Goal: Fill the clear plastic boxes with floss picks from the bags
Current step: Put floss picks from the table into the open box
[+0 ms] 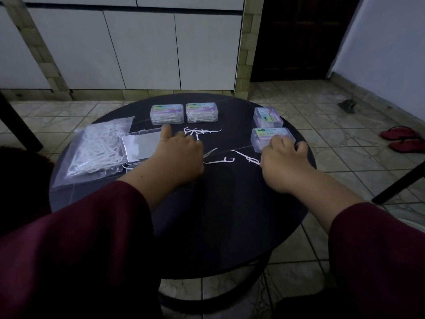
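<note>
Sleeves, dark red, come in from the bottom edge, both arms reaching over a round black table (230, 226). Left hand (178, 155) is knuckles-up, fingers curled under, thumb sticking out toward the far side; whether it pinches a pick I cannot tell, though white tips show right at its right edge. Right hand (281, 163) also has its fingers curled down onto the tabletop, fingertips touching or just short of the nearest closed box (272, 138); grasp unclear.

Key relation: loose floss picks (220, 160) lie between the 2 hands, the closest touching or just beside the left hand, long axis running roughly left-right. Another pick (249, 158) sits just beside the right hand, angled. So each hand has a pick within easy reach; the left looks nearer to the middle ones.

Picks are thin, white, curved handle with a small bow head, flat on the table, some overlapping, so likely fiddly to lift singly.

Left of the left hand: an open box (141, 146), its open lid looking pale and flat, resting partly on a clear bag (101, 150) full of picks. This is my guess for the box being filled.

Farther: a small cluster of picks (200, 132) beyond the left hand. Then 2 closed boxes (184, 113) side by side at the far edge, picks visible inside, and 1 more closed box (268, 117) far right.
</note>
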